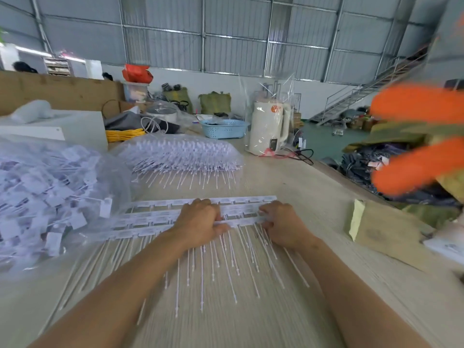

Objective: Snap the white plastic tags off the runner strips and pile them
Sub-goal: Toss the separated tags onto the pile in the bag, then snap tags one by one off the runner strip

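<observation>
Tabletop (313,187): both hands' grip on nearest runner strip (241,223).

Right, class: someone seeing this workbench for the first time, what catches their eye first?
Probably the two bare hands, left hand and right hand, gripping white runner strips at the centre, thin tails fanning toward the viewer. Next, the heap of loose white tags in clear plastic at left, and blurred orange shapes at right.
</observation>
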